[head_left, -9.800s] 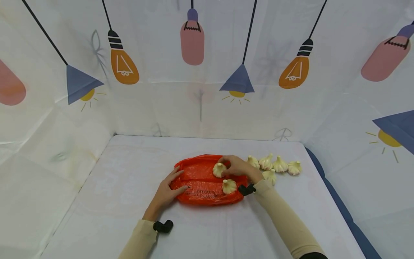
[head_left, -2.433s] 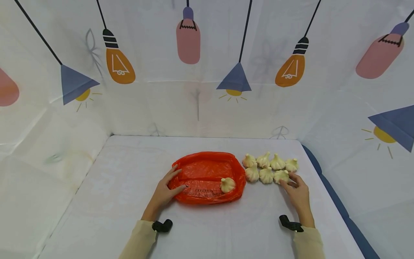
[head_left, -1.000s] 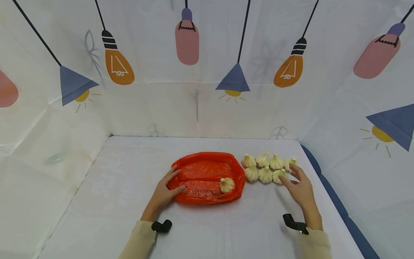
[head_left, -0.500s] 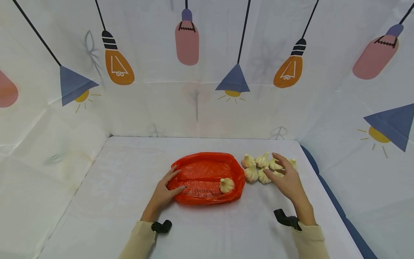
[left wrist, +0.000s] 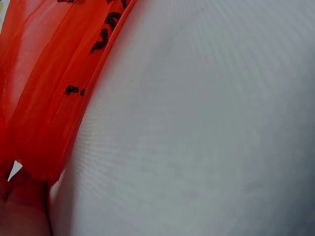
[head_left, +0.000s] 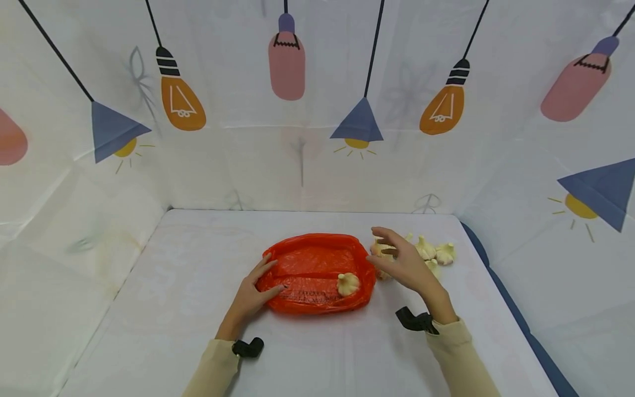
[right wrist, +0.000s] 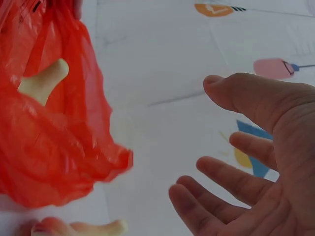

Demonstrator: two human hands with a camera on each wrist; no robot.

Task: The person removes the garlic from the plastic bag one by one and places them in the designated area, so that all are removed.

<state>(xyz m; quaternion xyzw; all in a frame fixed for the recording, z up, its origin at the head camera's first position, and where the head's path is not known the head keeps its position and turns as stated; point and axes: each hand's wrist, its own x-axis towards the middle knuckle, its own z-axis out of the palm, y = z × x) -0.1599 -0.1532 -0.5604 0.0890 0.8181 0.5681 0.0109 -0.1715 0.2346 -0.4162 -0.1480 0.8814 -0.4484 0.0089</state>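
Note:
A red plastic bag (head_left: 317, 264) lies spread open on the white table, its rim rolled up around a shallow hollow. One garlic bulb (head_left: 348, 284) sits inside at its near right; its pale stem (right wrist: 51, 81) pokes up in the right wrist view. My left hand (head_left: 248, 298) holds the bag's left end, fingers and thumb over the rim. My right hand (head_left: 409, 264) is in the air just right of the bag, fingers spread and holding nothing. Beneath and behind it, several garlic bulbs (head_left: 445, 253) stand grouped on the table, some hidden by the hand.
The white table (head_left: 173, 309) reaches back to a pale cloth wall (head_left: 238, 165) printed with hanging lamps. Similar cloth rises on the left and right sides. A dark blue strip (head_left: 506, 298) runs along the table's right edge.
My right hand has carried one garlic bulb from the bag to the group, released it, and moved back left toward the bag. My left hand has stayed at the bag's left end.

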